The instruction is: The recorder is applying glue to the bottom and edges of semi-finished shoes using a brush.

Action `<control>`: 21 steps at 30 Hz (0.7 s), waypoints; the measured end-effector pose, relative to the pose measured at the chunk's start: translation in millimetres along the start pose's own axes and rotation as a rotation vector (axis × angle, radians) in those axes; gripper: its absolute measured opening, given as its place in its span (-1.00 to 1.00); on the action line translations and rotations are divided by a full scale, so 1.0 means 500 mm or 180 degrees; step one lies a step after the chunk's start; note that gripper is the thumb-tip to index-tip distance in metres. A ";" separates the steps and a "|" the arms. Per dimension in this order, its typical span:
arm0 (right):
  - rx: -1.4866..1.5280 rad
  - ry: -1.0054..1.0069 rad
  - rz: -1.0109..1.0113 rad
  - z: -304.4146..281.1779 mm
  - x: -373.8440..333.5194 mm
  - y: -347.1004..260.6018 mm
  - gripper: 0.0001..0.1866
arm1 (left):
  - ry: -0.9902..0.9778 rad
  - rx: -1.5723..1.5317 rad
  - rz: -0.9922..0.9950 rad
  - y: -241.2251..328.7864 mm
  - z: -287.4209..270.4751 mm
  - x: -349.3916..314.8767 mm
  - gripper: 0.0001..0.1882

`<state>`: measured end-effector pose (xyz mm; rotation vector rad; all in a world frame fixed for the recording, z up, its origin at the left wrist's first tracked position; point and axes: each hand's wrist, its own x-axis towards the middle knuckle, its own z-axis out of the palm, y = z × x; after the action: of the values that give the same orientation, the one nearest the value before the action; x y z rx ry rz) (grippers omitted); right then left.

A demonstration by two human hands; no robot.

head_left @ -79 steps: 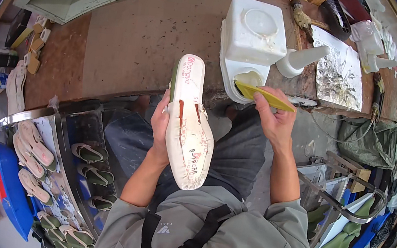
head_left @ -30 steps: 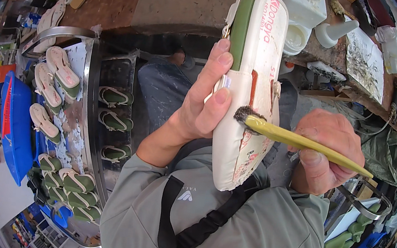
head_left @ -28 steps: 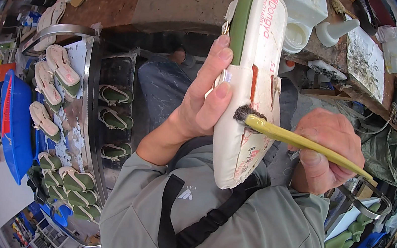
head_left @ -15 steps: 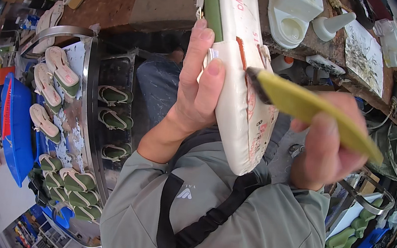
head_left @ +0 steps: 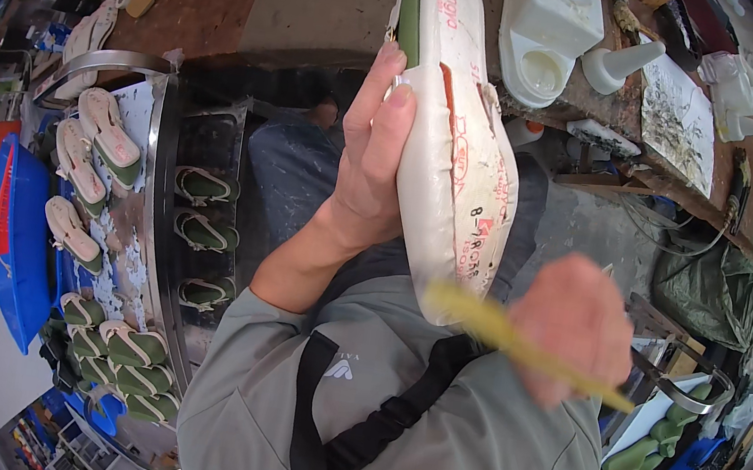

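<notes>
In my left hand [head_left: 381, 131] is a cream shoe upper on a last [head_left: 455, 179], sole side toward me, with its fingers closed round the side. Red print and a narrow brown slit run along the underside, and a green edge shows at the far end. My right hand [head_left: 570, 329], smeared by motion, grips a flat yellow-handled brush [head_left: 507, 330]. The brush's blurred tip lies over the near end of the shoe; whether it touches cannot be made out.
A workbench [head_left: 330, 10] spans the far side, bearing a white glue pot [head_left: 553, 30] and a white cone-shaped nozzle [head_left: 622, 66]. At left, a metal-framed rack [head_left: 163, 197] carries several cream-and-green sandals [head_left: 109, 138]. Green shoe parts [head_left: 642, 460] lie at lower right.
My right hand has drawn the brush nearer, from the middle of the shoe down to its near end. The left hand keeps its hold, the shoe slightly shifted.
</notes>
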<state>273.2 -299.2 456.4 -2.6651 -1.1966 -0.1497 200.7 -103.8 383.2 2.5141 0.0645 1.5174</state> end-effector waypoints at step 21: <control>0.2864 0.0746 0.0112 0.268 0.264 0.196 -0.87 | -0.0295 -0.0300 -0.1433 -0.107 0.136 -0.049 -0.04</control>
<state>434.6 -234.9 335.0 -1.8187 -0.8522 0.0725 252.7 -65.1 320.7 2.2875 0.4957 1.1924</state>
